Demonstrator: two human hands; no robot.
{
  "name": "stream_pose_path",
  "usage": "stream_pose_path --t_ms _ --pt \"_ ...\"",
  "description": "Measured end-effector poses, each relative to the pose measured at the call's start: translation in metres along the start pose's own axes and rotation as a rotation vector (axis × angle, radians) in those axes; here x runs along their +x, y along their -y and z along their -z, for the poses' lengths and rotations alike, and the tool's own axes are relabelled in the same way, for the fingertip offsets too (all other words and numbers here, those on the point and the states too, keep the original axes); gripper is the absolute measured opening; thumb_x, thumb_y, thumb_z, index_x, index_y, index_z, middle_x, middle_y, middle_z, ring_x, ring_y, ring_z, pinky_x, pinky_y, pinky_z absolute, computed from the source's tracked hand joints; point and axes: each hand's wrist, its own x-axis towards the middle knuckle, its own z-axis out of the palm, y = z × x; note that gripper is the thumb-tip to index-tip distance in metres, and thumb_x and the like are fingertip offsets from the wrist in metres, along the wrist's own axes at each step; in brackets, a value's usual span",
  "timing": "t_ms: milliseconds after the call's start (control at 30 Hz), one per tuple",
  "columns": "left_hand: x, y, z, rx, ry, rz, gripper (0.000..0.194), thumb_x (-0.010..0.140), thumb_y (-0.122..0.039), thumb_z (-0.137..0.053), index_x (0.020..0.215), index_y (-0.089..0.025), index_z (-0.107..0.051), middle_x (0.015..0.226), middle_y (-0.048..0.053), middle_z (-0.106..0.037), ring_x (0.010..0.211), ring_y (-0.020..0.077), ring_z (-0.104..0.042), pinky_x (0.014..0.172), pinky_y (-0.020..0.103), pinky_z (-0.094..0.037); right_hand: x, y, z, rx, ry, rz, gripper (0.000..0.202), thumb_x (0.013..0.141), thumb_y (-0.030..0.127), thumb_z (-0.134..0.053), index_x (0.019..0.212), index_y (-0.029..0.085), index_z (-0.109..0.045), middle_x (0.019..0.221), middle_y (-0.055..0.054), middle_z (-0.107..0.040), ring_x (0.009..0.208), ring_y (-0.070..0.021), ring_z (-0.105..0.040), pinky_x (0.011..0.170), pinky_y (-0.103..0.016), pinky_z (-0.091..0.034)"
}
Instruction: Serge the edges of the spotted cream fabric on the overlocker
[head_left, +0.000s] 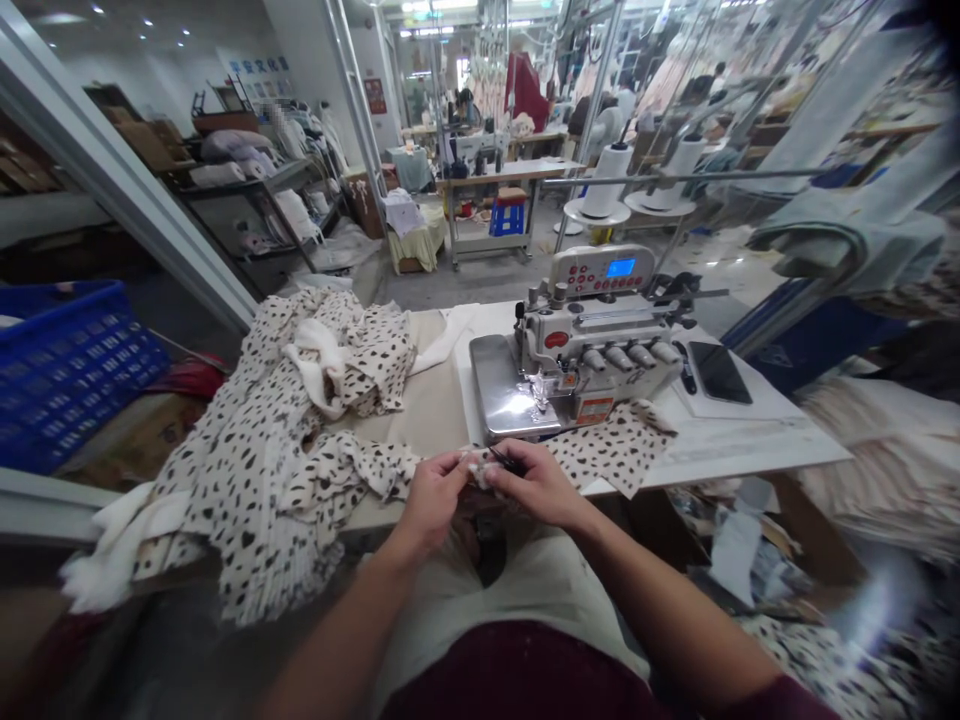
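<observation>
My left hand (433,497) is closed, its thumb and fingers pinching the edge of a cream fabric with black spots (375,466). Close against it, my right hand (538,487) is also closed, around small dark thread snips (507,461) whose tips point at the pinched edge. Some of the same cloth seems to lie under the right fingers, partly hidden. Both hands are just in front of the table edge, below the metal plate of an overlock sewing machine (600,345). Another spotted piece (611,447) lies to the right of my right hand.
A large heap of spotted fabric (255,400) with white trim hangs over the table's left side. On the right of the tabletop (787,440) lie a phone (720,372) and a dark pen-like item (686,370). A blue basket (75,370) stands far left; an open box of scraps (817,530) sits below right.
</observation>
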Motion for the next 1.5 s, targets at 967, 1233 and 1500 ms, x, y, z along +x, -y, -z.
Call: stream_pose_path --t_ms 967,1233,1500 --pt "-0.010 -0.039 0.060 -0.270 -0.392 -0.059 0.029 0.059 -0.023 -0.088 0.079 -0.013 -0.069 0.079 0.002 -0.068 0.065 0.0120 -0.061 0.044 0.019 -0.048 -0.040 -0.069 0.008 -0.864 -0.439 0.231 0.039 0.075 0.012 -0.056 0.112 0.020 -0.066 0.107 -0.011 -0.065 0.086 -0.0226 -0.066 0.065 -0.029 -0.054" --pt "-0.008 -0.058 0.026 -0.085 -0.385 -0.280 0.032 0.064 -0.033 -0.086 0.086 -0.015 -0.072 0.074 0.000 -0.068 0.058 0.0094 -0.057 0.043 0.017 -0.043 -0.035 -0.034 0.012 -0.322 -0.359 0.311 0.012 0.087 0.022 -0.063 0.098 0.023 -0.068 0.088 -0.005 -0.071 0.079 -0.0189 -0.066 0.073 -0.031 -0.054" --pt "0.008 -0.042 -0.035 0.483 0.088 -0.276 0.046 0.088 -0.048 -0.063 0.119 -0.016 -0.071 0.099 0.008 -0.075 0.088 0.0192 -0.069 0.080 0.031 -0.056 -0.007 -0.003 -0.002 0.092 -0.426 0.032 0.032 0.072 0.033 -0.081 0.099 0.020 -0.071 0.089 -0.003 -0.073 0.078 -0.0201 -0.067 0.072 -0.030 -0.053"
